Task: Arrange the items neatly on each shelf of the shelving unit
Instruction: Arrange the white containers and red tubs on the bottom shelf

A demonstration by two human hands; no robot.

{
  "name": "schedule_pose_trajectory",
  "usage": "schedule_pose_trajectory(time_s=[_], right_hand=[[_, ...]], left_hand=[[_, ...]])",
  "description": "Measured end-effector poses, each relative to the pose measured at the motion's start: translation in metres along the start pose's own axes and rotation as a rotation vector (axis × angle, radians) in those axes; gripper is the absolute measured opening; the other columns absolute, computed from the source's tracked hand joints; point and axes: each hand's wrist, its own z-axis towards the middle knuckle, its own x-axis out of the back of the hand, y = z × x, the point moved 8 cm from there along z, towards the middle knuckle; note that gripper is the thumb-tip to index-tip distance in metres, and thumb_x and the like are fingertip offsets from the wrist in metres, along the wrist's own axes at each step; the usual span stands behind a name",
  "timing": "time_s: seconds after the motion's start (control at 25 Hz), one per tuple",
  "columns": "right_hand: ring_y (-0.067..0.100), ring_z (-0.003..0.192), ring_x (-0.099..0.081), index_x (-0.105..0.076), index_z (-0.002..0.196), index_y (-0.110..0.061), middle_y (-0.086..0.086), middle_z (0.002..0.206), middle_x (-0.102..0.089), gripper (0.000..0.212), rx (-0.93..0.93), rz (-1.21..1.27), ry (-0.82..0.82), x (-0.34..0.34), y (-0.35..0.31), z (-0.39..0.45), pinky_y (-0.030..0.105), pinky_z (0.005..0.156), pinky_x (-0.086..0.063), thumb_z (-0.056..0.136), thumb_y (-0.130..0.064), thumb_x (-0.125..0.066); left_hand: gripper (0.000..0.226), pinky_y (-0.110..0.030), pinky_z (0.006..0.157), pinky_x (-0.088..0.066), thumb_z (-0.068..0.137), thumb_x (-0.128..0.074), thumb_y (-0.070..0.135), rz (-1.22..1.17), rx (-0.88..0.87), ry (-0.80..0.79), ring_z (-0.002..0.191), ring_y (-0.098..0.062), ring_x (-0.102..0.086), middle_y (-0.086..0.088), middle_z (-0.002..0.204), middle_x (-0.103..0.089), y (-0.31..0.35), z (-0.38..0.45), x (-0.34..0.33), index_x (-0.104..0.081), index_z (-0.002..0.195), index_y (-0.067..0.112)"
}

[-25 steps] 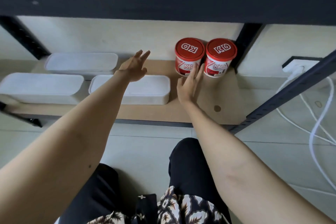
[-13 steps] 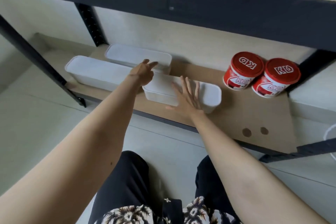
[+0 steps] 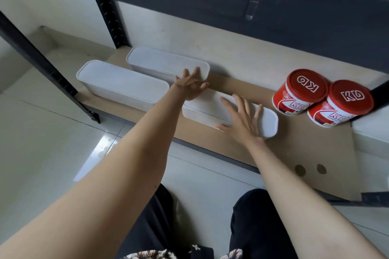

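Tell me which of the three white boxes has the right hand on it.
The front white box nearest the red tubs: the right hand lies flat on its lid.

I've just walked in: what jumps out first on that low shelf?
Two red tubs with white lettering on their lids, side by side at the shelf's right end. To their left lie three long white boxes; the right hand is spread flat over the nearest box, the left hand is open just beyond it.

Head view — looking down, near bottom shelf [image 3: 294, 149].
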Motion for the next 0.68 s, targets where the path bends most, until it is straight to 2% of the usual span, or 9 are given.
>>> schedule_pose_trajectory(time_s=[0.16,0.28,0.48,0.56,0.68], right_hand=[[0.020,0.147,-0.002,-0.015,0.149,-0.041,0.000,0.158,-0.006,0.080,0.003,-0.019,0.011,0.001,0.003,0.015,0.068,0.108,0.004,0.083,-0.056,-0.058],[0.021,0.146,-0.004,-0.015,0.149,-0.041,0.000,0.158,-0.007,0.080,0.001,-0.035,0.032,0.003,0.004,0.028,0.068,0.109,0.001,0.083,-0.055,-0.059],[0.022,0.145,-0.007,-0.015,0.149,-0.040,0.000,0.158,-0.009,0.080,0.006,-0.068,0.059,0.006,0.006,0.047,0.067,0.110,-0.001,0.084,-0.054,-0.060],[0.022,0.145,-0.006,-0.016,0.149,-0.040,0.000,0.157,-0.009,0.080,-0.004,-0.061,0.056,0.006,0.008,0.053,0.067,0.110,-0.001,0.083,-0.053,-0.060],[0.022,0.145,-0.008,-0.019,0.149,-0.038,0.000,0.156,-0.012,0.081,-0.009,-0.068,0.074,0.007,0.008,0.062,0.067,0.109,-0.003,0.081,-0.053,-0.062]], left_hand=[[0.054,-0.053,0.112,-0.018,0.099,-0.019,0.049,-0.036,0.058,0.002,0.141,-0.031,-0.010,-0.001,0.158,-0.003,-0.026,0.000,0.012,-0.027,0.148,0.027],[0.066,-0.049,0.111,-0.022,0.097,-0.025,0.056,-0.145,0.144,0.020,0.140,-0.034,-0.017,-0.006,0.156,-0.013,-0.050,-0.001,0.020,-0.017,0.151,0.018],[0.068,-0.045,0.113,-0.018,0.092,-0.026,0.067,-0.241,0.107,-0.007,0.142,-0.027,-0.014,-0.002,0.156,-0.016,-0.069,-0.002,0.024,-0.043,0.142,0.024],[0.066,-0.045,0.112,-0.018,0.092,-0.026,0.066,-0.258,0.078,0.023,0.140,-0.030,-0.017,-0.005,0.154,-0.019,-0.069,-0.003,0.026,-0.043,0.142,0.027],[0.053,-0.045,0.114,-0.013,0.097,-0.024,0.056,-0.266,0.069,0.103,0.141,-0.037,-0.011,-0.015,0.156,-0.012,-0.075,-0.002,0.028,-0.028,0.147,0.037]])
